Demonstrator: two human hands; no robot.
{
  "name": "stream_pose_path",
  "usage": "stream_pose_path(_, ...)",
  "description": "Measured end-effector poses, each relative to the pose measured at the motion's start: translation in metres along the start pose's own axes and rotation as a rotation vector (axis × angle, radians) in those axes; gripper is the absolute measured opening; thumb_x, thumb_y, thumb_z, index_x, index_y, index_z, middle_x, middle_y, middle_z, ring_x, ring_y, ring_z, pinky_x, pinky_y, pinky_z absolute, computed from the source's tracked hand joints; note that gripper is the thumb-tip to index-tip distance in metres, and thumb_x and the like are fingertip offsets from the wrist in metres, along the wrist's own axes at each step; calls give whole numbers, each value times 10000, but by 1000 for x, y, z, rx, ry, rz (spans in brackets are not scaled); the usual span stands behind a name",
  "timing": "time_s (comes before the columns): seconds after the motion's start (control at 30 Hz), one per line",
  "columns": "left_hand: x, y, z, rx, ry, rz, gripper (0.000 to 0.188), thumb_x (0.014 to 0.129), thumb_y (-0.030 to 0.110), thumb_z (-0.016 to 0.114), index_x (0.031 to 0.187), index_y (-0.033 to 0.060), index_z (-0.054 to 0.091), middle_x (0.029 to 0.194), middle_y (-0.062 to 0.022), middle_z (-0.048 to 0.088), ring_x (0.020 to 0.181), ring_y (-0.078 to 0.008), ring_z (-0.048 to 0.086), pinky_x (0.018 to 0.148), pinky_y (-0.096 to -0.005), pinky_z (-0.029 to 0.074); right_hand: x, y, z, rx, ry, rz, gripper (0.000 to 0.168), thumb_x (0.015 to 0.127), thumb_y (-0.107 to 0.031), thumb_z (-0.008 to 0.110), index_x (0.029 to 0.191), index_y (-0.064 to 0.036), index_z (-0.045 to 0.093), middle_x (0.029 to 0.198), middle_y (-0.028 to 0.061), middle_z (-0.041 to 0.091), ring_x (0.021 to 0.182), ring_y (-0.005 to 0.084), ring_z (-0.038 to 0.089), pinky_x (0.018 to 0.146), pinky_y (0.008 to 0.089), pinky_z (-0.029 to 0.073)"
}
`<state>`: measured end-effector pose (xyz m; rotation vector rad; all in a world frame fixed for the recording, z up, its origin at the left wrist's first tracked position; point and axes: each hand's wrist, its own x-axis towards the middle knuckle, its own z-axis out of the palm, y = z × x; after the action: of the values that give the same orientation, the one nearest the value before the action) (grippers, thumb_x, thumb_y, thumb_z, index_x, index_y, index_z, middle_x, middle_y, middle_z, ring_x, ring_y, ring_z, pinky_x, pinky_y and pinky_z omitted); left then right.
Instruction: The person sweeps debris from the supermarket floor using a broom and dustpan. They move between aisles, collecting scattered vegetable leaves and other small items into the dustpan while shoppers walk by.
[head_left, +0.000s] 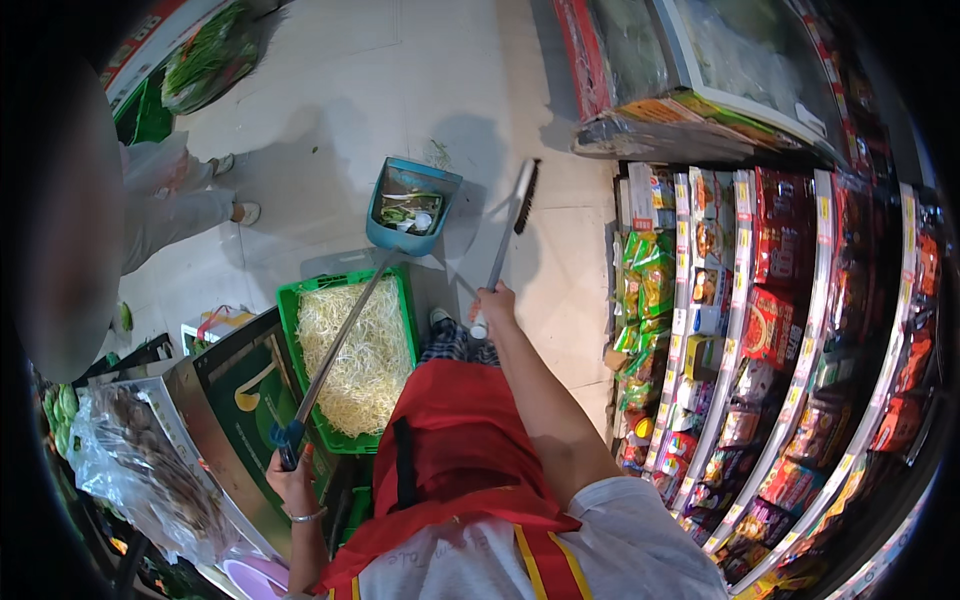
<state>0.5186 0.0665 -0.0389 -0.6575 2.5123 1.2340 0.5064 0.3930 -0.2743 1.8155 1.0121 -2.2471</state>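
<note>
My left hand (294, 480), with a bracelet at the wrist, grips the dark handle of a long-handled blue dustpan (409, 241). Its metal pole slants across a green crate to the pan on the tiled floor. Vegetable scraps and white bits (409, 214) lie inside the pan. My right hand (495, 306) is closed around the grey pole of a broom (521, 196), whose dark bristles are held to the right of the dustpan. Thin green scraps (440, 155) lie on the floor just beyond the pan.
The green crate (411, 315) holds bean sprouts, close before my feet. Shelves of packaged food (739, 300) line the right side, below a glass-sided case (739, 60). A person (180, 217) stands at the left. Bagged green vegetables (210, 64) are at the upper left, a produce stand (180, 450) lower left.
</note>
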Motion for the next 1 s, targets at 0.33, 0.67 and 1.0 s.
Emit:
stream_pose_path(0.33,-12,47,45,-136,153,-99,229,673,130,692,608,55,486,463,32,418,349,-44,344,337,-188,249,-9,-79,-126,-136,92,-6,102,796,-68,459,886,-113,444,462,28,336,340,126,352,303,265,307)
stream_pose_path(0.67,-42,119,140,-317,395,-174,231,682,168,692,670,38,502,455,14,414,340,-60,346,327,-189,244,64,-132,-6,-312,-47,10,112,737,-15,438,820,-47,370,508,115,432,365,231,460,291,372,370)
stream_pose_path(1.0,4,172,163,-316,450,-223,269,660,175,713,630,40,483,476,33,407,373,-39,341,344,-185,247,95,-237,92,-344,-450,-8,146,787,-102,526,909,-43,470,508,50,387,354,142,384,309,265,327)
